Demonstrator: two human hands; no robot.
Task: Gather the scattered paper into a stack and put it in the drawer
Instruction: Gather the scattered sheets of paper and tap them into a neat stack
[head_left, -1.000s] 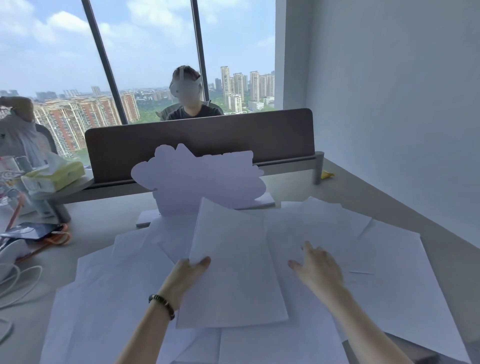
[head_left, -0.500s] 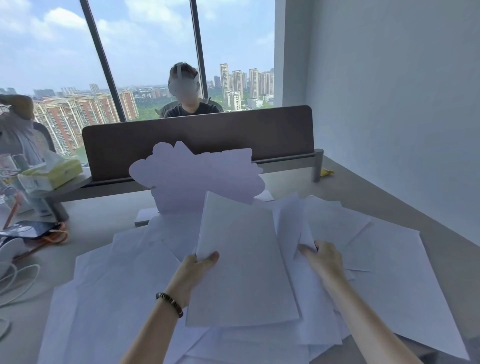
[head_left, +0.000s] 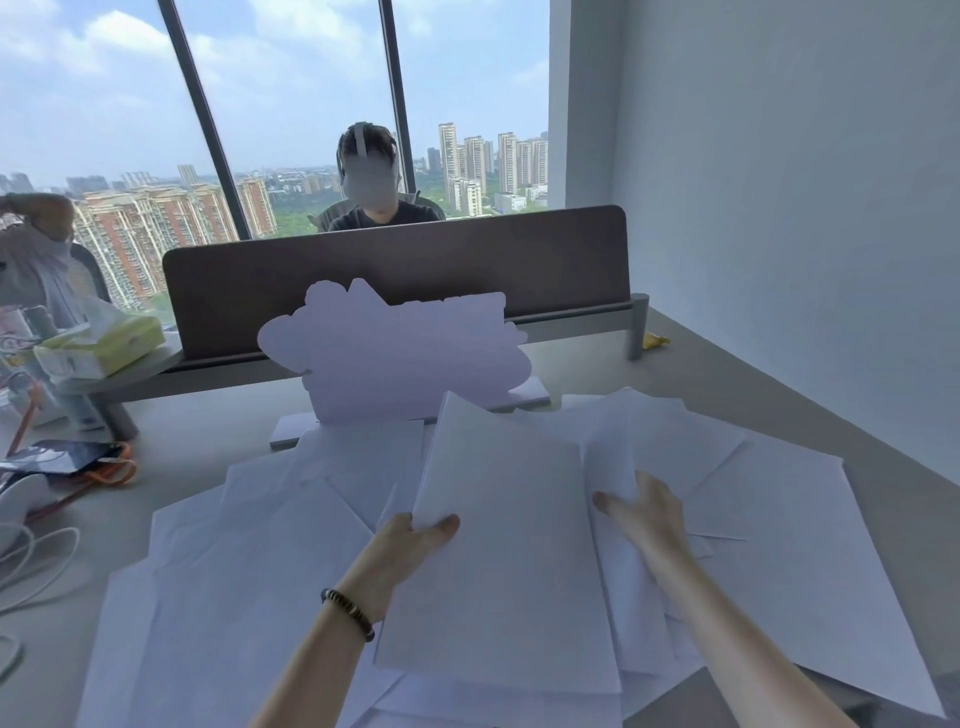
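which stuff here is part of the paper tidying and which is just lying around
Part of the job:
held sheets
loose sheets
left hand
right hand

Just lying about:
cloud-shaped cutout
tissue pack
white cables
yellow scrap

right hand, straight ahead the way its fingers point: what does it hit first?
The right hand points up-left; its fingers already touch the loose sheets beside the held stack. Beyond them probably the cutout sign; depth unclear.
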